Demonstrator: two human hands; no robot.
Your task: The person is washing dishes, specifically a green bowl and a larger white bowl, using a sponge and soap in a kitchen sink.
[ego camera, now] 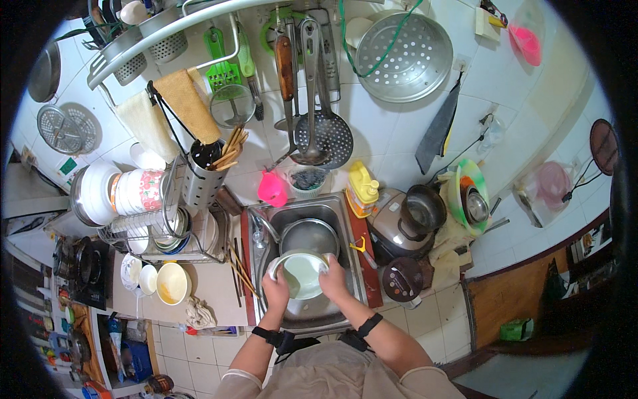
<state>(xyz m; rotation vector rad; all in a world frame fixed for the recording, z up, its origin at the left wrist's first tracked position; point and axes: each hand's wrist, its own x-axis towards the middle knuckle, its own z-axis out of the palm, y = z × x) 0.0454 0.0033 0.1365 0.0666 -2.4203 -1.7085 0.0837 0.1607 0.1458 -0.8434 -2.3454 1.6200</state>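
My left hand point(275, 288) and my right hand point(335, 280) grip opposite sides of a pale green bowl point(303, 280). The bowl is tilted so that its inside faces up towards me. Whitish patches show by the fingers at both sides of its rim; whether they are foam or cloth I cannot tell. Beneath and behind it, a round metal basin point(309, 238) stands in the stainless steel sink point(360, 272). A curved faucet point(265, 222) reaches over the sink from the left.
Left of the sink are chopsticks point(238, 279), a cream bowl point(173, 283), a crumpled cloth point(200, 313) and a dish rack point(172, 239). To the right stand a yellow detergent bottle point(362, 189), a yellow peeler point(364, 249) and a rice cooker point(391, 227) carrying a dark pot point(423, 212).
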